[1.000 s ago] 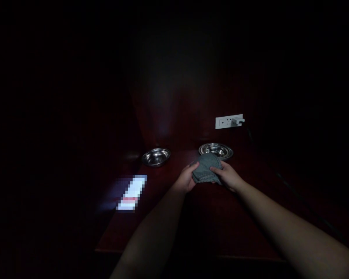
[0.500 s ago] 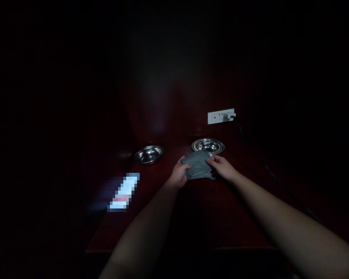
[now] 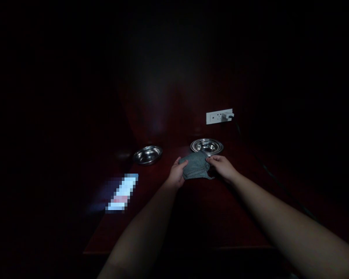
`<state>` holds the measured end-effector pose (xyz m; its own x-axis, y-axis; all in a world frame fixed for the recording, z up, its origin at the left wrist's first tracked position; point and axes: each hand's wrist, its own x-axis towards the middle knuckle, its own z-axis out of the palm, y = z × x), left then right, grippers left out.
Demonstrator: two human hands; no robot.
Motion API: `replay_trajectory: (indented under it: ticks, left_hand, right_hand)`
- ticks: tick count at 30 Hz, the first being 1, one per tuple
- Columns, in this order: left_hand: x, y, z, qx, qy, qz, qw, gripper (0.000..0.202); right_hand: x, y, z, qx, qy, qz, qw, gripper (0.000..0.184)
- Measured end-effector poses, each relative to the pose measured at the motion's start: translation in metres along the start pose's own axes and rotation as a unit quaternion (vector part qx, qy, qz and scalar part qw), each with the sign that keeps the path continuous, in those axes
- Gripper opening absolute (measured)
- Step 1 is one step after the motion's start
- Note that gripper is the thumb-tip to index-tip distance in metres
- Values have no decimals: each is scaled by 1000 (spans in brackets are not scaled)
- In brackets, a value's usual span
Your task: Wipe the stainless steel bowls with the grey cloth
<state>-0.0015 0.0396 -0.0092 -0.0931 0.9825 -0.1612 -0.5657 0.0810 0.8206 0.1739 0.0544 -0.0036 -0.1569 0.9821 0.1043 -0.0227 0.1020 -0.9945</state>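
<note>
Left hand and right hand both grasp a folded cloth

Two bare forearms come up from below the grip, over a dark red table whose front edge lies nearer than the hands. Left of the grip and a little nearer is a bright, pixelated panel. The grey-green cloth spans the gap between the hands: the left hand clasps its left side, thumb on top, and the right hand pinches its right side. A loose corner hangs out near the right fingers; whether the cloth touches the table I cannot tell. Beyond the left hand, farther left, sits a shiny metal bowl. Just behind the cloth is a metal dish with a ringed rim. Right of the grip runs a dark cable. Farthest, above the right hand, a white socket plate holds a plug
</note>
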Motion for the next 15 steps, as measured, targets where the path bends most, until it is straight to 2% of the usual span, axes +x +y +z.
replay_trajectory:
  ticks: [4, 7, 9, 10, 13, 15]
  left_hand:
    - [0, 0, 0, 4, 4, 4, 1000, 69]
    - [1, 0, 1, 13, 17, 8, 1000, 63]
    - [1, 0, 1, 10, 22, 8, 1000, 62]
    - [1, 0, 1, 8, 23, 7, 1000, 62]
    - [1, 0, 2, 3, 25, 7, 1000, 61]
    - [0, 0, 3, -3, 22, 2, 1000, 62]
  right_hand:
    - [1, 1, 1, 6, 5, 26, 1000, 30]
    - [4, 4, 0, -52, 18, -12, 998, 23]
    - [5, 6, -2, -114, 34, -78, 990, 23]
    - [4, 6, -3, -150, 33, -125, 980, 30]
    - [1, 5, -5, -258, -18, -272, 927, 56]
    - [-2, 4, -5, -320, -67, -322, 888, 64]
